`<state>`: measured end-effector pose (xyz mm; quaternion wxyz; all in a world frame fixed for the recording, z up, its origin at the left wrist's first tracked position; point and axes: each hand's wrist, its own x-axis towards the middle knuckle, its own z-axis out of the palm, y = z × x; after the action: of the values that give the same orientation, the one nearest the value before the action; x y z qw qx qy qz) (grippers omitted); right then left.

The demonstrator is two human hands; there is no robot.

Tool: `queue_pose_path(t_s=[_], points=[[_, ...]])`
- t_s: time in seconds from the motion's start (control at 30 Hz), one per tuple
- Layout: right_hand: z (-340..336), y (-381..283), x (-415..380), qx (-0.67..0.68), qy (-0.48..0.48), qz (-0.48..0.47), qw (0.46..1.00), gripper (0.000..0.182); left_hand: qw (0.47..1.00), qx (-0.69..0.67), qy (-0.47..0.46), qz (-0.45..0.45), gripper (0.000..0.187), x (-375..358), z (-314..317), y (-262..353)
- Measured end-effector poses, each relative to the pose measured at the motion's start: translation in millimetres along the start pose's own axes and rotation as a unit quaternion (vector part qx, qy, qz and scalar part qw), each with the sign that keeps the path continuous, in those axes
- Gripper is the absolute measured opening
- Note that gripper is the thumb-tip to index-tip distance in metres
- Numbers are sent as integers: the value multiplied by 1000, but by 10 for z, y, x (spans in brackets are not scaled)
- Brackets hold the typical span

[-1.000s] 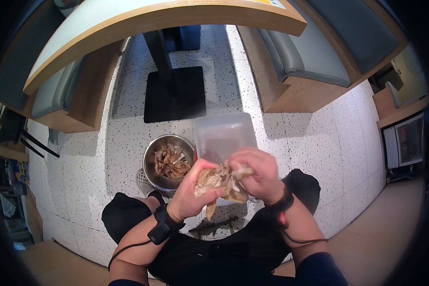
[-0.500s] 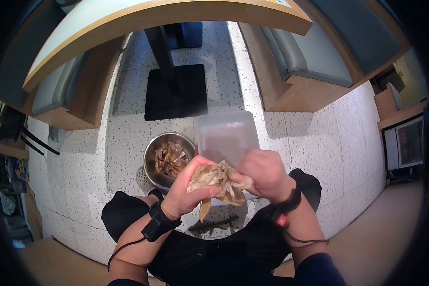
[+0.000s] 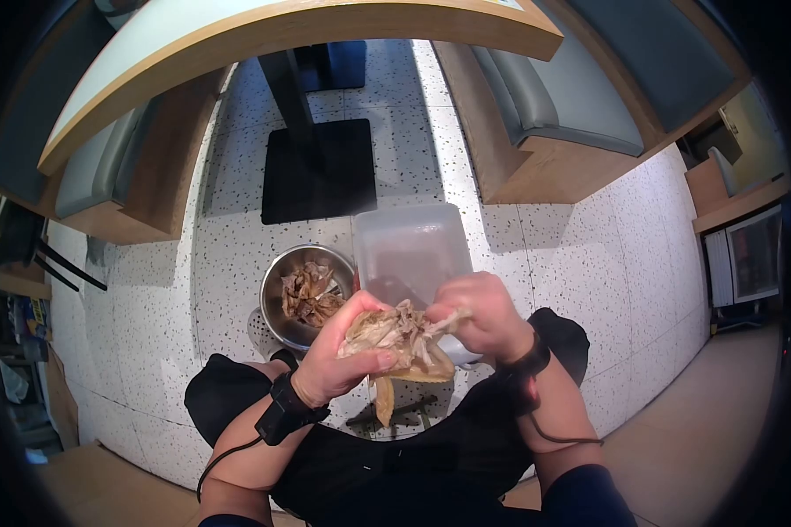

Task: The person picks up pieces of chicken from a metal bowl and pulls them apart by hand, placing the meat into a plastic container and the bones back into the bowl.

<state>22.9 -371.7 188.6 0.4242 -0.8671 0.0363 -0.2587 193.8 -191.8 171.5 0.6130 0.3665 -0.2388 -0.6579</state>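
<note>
- Left hand (image 3: 332,356): fingers wrapped around a piece of cooked poultry (image 3: 397,341), held up over the near end of a translucent plastic tub (image 3: 413,246).
- Right hand (image 3: 483,318): fingers pinched tight on the meat's pale, stringy end, thumb side toward the other hand.
- A strip of skin (image 3: 384,404) dangles below the meat, toward the person's lap.
- The tub's far end lies open to view; hands and meat hide its near end, and I cannot make out its contents.
- Just left of it, a round steel bowl (image 3: 273,307) holds a loose heap of brown scraps (image 3: 309,290), lying below the rim.
- Beyond, a black pedestal base (image 3: 321,176) sits under a table's curved wooden edge (image 3: 325,25), between two padded benches.
- Speckled floor (image 3: 598,255) stretches bare to either side of the two containers.
</note>
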Motion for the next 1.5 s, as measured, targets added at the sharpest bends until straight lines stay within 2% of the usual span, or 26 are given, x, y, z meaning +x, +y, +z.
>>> queue_pose_path(t_s=[0.2, 0.27, 0.3, 0.33, 0.37, 0.4, 0.43, 0.47, 0.5, 0.53, 0.57, 0.7, 0.77, 0.83, 0.9, 1.03, 1.13, 1.2, 1.27, 1.3, 1.33, 1.37, 1.5], points=[[19, -16, 11, -25, -5, 21, 999, 11, 999, 23, 12, 35, 53, 15, -55, -61], [29, -16, 13, -53, -1, 25, 998, 7, 981, 164, 78, 63, 50, 33, -8, -7], [16, -6, 10, -63, -19, 27, 997, 10, 981, 165, 79, 65, 50, 47, -19, -15], [7, 4, 11, -72, -38, 28, 996, 20, 962, 232, 86, 111, 49, 59, -45, -40], [2, -1, 18, -70, -38, 26, 997, 20, 937, 298, 92, 155, 48, 66, -63, -53], [-8, -20, 27, -45, -35, 37, 998, 32, 937, 300, 95, 156, 48, 72, -77, -54], [-19, -43, 31, -21, -32, 48, 998, 43, 913, 345, 109, 191, 49, 81, -87, -49], [-43, -64, 39, -20, -31, 48, 998, 43, 885, 389, 122, 224, 50, 94, -97, -42], [-76, -83, 48, -37, -15, 41, 998, 50, 885, 389, 121, 224, 50, 106, -118, -34], [-95, -92, 46, -54, 1, 35, 998, 57, 859, 436, 122, 240, 53, 117, -143, -27], [-79, -98, 41, -55, 2, 37, 998, 57, 830, 480, 121, 255, 56, 134, -151, -30], [133, -157, 39, -73, 47, 20, 996, 51, 815, 502, 138, 255, 55, 185, -117, -103], [214, -148, 30, -73, 55, 24, 996, 48, 786, 535, 126, 284, 55, 207, -125, -123], [272, -92, 5, -48, 72, 78, 993, 39, 782, 539, 130, 285, 54, 216, -129, -145], [262, -68, 12, -30, 83, 90, 992, 34, 779, 542, 132, 285, 54, 219, -118, -155], [196, 13, 30, 8, 77, 115, 990, 24, 818, 501, 135, 249, 51, 195, -65, -123], [140, -8, 61, 22, 47, 168, 984, 21, 846, 469, 135, 216, 48, 190, -49, -122], [163, 13, 54, 10, 42, 160, 986, 22, 856, 458, 137, 198, 47, 194, -44, -122], [211, 55, 43, -2, 35, 151, 988, 23, 818, 523, 161, 180, 45, 217, -29, -124], [244, 84, 35, -40, 34, 111, 992, 22, 818, 522, 162, 180, 45, 222, -28, -126], [267, 94, 33, -78, 32, 70, 994, 21, 793, 551, 160, 205, 44, 225, -30, -129], [277, 84, 41, -78, 30, 69, 994, 21, 766, 579, 156, 229, 43, 224, -33, -131], [329, 58, 53, -192, 19, 40, 980, 17, 755, 587, 143, 256, 45, 232, -38, -144]])
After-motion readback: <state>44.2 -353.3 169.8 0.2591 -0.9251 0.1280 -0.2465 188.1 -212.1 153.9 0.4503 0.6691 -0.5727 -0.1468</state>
